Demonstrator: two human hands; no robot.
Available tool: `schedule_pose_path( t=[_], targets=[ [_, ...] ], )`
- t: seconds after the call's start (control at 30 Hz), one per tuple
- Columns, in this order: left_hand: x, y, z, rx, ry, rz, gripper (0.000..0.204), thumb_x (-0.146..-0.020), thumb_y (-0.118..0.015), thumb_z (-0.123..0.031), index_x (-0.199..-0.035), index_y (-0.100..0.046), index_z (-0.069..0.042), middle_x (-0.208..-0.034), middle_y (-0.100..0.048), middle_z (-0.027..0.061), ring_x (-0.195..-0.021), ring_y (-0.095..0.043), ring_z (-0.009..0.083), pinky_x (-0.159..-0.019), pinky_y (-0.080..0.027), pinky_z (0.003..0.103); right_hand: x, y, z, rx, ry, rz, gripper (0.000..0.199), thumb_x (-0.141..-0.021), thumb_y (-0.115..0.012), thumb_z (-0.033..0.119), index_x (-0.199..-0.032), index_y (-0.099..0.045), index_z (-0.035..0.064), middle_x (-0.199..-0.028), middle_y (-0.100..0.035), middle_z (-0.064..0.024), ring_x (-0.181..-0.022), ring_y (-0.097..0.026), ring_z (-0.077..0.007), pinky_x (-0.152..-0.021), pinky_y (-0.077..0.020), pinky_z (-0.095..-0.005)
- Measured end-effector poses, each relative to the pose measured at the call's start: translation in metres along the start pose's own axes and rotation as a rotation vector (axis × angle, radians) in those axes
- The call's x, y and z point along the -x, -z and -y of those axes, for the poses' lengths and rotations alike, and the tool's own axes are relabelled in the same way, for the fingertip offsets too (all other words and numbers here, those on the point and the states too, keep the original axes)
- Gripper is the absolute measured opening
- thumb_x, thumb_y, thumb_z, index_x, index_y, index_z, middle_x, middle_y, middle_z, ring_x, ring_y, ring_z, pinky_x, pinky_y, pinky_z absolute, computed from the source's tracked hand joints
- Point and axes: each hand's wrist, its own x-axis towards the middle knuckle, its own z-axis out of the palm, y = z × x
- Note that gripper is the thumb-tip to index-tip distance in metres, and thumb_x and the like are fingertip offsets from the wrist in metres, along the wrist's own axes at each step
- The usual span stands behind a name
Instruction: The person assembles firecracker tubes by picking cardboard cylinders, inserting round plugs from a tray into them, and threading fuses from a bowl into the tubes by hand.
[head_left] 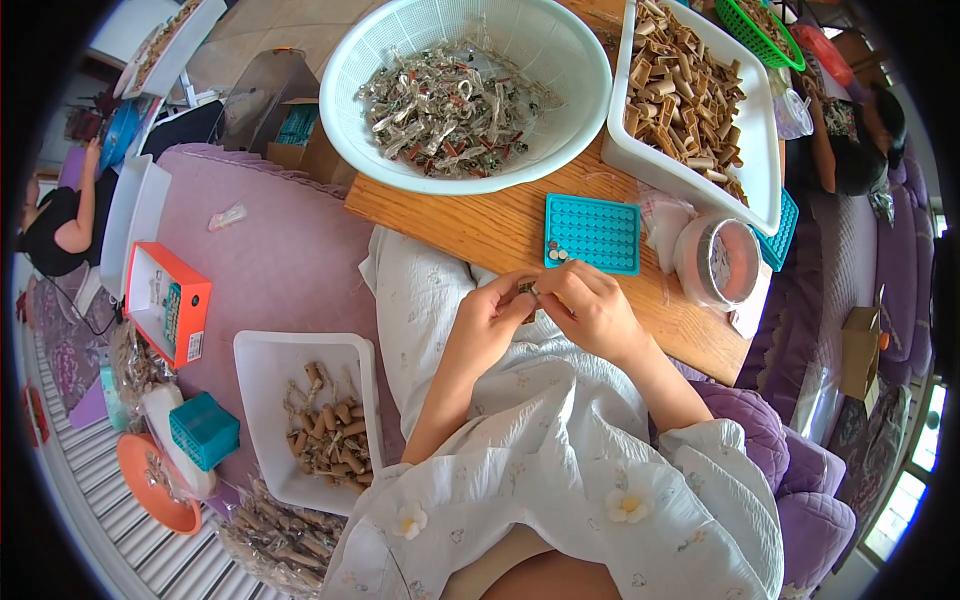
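Over my lap, my left hand (488, 322) and my right hand (592, 306) meet with fingertips pinched together. Between them is a small tan-brown piece (527, 289), mostly covered by the fingers; its colour resembles the hollow tan pieces (672, 95) heaped in a white bin (769, 160). The left fingers grip it from the side, while the right fingertips press at its upper end. Just beyond the right hand lies a teal tray with rows of small pockets (600, 224). A few small round silvery discs (558, 252) rest in its near left corner.
A white basket (340, 150) of wires and small parts stands on the wooden table (420, 208), near a clear round tub (718, 262). Left on the purple cover are a white bin (262, 420) of tan pieces and an orange box (190, 315). Other people sit at both sides.
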Motion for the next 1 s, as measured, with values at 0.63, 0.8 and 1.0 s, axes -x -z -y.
schedule_pose_path(
  t=[0.63, 0.8, 1.0],
  targets=[
    [-0.003, -0.001, 0.001, -0.204, 0.064, 0.067, 0.02, -0.084, -0.043, -0.001, -0.101, -0.051, 0.003, -0.075, -0.056, 0.0037, -0.066, -0.05, 0.0087, -0.063, -0.043, 0.022, -0.03, 0.023, -0.001, -0.22, -0.301, 0.452, 0.028, -0.064, -0.058, -0.002, -0.089, -0.048, 0.001, -0.077, -0.054, -0.0131, -0.077, -0.055, -0.0307, -0.068, -0.0436, -0.0372],
    [-0.004, -0.002, -0.003, -0.181, 0.138, 0.282, 0.024, -0.084, -0.041, 0.0, -0.107, -0.047, 0.006, -0.09, -0.054, 0.0056, -0.08, -0.052, 0.0113, -0.074, -0.044, 0.023, -0.043, 0.034, -0.005, -0.151, -0.298, 0.72, 0.031, -0.067, -0.057, 0.003, -0.097, -0.049, 0.0038, -0.087, -0.059, -0.0106, -0.084, -0.056, -0.0266, -0.078, -0.0394, -0.0362],
    [-0.005, -0.002, 0.003, -0.121, 0.148, 0.248, 0.024, -0.085, -0.043, 0.0, -0.108, -0.047, 0.006, -0.091, -0.054, 0.006, -0.083, -0.053, 0.0122, -0.075, -0.044, 0.024, -0.049, 0.033, -0.008, -0.188, -0.452, 0.94, 0.02, -0.07, -0.055, 0.008, -0.091, -0.053, 0.0074, -0.072, -0.063, -0.0031, -0.077, -0.058, -0.0213, -0.076, -0.0376, -0.0305]
  ],
)
